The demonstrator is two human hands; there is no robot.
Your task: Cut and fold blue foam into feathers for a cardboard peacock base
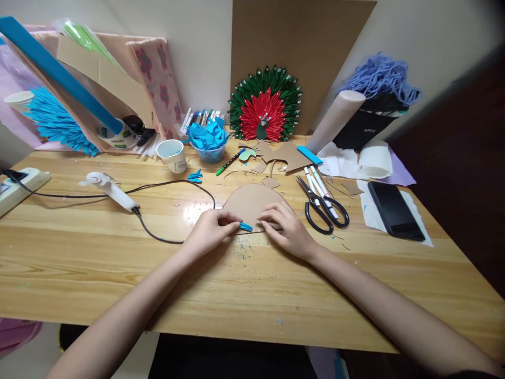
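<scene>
A rounded piece of brown cardboard [252, 202] lies flat on the wooden table in front of me. My left hand [213, 227] pinches a small folded blue paper piece [245, 226] between thumb and fingertips, over the cardboard near its straight front edge. The piece points to the right. On the cardboard's right side, my right hand [288, 229] rests with bent fingers slightly apart and nothing visible in them; its fingertips are close to the blue piece but not touching it.
Black-handled scissors [321, 208] and white markers lie to the right, near a phone [396, 210]. Leftward is a white glue gun [112, 192] with its cord. Behind stand a paper cup [172, 156], a bowl of blue pieces [208, 139] and a red-green peacock craft [264, 105].
</scene>
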